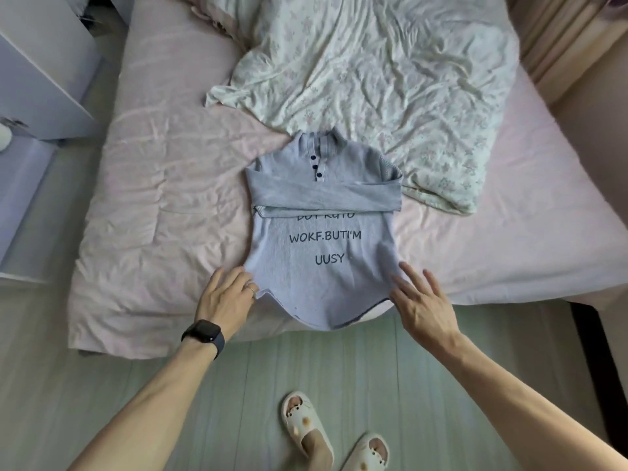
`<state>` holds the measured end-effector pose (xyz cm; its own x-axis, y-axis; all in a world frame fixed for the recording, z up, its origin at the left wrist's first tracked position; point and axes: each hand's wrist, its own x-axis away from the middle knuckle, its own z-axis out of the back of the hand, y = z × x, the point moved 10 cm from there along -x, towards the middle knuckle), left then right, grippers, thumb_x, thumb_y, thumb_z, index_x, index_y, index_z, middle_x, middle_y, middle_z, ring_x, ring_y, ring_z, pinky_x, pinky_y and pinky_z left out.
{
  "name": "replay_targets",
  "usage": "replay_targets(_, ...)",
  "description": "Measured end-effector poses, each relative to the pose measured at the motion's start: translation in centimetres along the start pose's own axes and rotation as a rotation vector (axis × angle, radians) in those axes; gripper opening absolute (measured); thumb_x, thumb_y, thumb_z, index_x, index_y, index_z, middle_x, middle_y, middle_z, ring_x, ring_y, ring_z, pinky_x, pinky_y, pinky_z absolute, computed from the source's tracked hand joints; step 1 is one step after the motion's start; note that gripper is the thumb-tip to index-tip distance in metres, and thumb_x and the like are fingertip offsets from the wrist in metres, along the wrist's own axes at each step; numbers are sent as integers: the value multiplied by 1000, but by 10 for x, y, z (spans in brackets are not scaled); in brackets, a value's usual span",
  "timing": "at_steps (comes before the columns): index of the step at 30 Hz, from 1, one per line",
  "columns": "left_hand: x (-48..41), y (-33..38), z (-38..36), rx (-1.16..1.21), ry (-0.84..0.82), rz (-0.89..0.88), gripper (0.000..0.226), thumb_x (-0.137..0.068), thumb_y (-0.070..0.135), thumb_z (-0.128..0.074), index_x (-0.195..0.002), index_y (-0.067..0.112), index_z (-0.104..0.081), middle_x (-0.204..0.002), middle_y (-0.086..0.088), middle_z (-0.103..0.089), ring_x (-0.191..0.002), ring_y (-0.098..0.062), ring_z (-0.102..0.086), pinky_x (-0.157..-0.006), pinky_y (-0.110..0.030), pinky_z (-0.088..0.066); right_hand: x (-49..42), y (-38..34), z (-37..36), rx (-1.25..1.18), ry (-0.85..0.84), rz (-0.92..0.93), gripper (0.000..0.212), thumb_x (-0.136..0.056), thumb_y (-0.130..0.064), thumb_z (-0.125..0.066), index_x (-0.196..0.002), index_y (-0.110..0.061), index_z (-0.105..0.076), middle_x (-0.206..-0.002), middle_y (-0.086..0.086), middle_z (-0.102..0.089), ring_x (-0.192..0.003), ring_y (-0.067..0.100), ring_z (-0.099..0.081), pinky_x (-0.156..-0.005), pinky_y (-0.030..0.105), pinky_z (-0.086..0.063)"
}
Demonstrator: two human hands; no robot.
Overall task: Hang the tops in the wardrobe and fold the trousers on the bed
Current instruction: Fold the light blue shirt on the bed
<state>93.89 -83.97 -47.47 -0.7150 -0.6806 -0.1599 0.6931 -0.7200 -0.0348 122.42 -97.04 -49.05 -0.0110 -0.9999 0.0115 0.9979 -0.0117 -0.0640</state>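
Slippers (pixel 306 426), 2 cream ones, on pale floor (pixel 136 385) btwn both forearms.

Head view: blue knit top (pixel 323 266) lies face up on bed (pixel 163 185) w/ pink sheet. Its 2 sleeves are folded across chest, 3 dark buttons below collar, hem hanging over bed's near edge. Left grip (pixel 226 295) sits at top's L hem corner, touching it. Fingertips are hidden at fabric edge, so can't tell if it pinches or just rests. Black watch (pixel 204 334) on that wrist, ring on 1 finger. Right grip (pixel 423 300) is at R hem side, fingers straight & spread, holding nothing, tips touching or just beside fabric. Top lies btwn the 2 grips. Floral duvet (pixel 390 79) rumpled behind, touching collar. White furniture (pixel 44 79) far L.
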Motion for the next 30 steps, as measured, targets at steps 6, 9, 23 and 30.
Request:
replay_targets(6, -73, -46, 14, 99, -59, 288, 6, -91, 15, -65, -92, 16, -71, -72, -1, -69, -80, -28, -65, -83, -38, -41, -58, 49, 24, -124, -33, -249, 21, -85, -7, -70, -103, -17, -67, -81, 3, -68, -78, 32, -65, -69, 38, -47)
replay_targets(9, -116, -73, 15, 38, -74, 340, 6, -87, 16, -75, -89, 15, -70, -68, -3, -68, -73, -28, -64, -77, -40, -44, -107, 79, 37, -124, -7, -322, 27, -89, -10, -63, -115, -16, -66, -94, 7, -71, -89, 34, -63, -74, 41, -47)
replay_targets(23, -349, -208, -127, -382, -464, 238, 42, -87, 9, -51, -122, 29, -61, -89, 6, -67, -93, -21, -61, -103, -40, -38, -387, 192, -6, 210, -216, -515, 35, -98, -20, -36, -130, -31, -43, -119, -7, -65, -114, 20, -56, -92, 36, -36)
replay_targets(30, -355, -241, -184, -179, -552, 383, 41, -97, 16, -44, -136, 27, -48, -115, 5, -63, -112, -23, -54, -104, -40, -33, -396, 210, -54, 60, -179, -700, 30, -100, -31, -42, -128, -30, -51, -125, -2, -63, -115, 26, -55, -93, 41, -35)
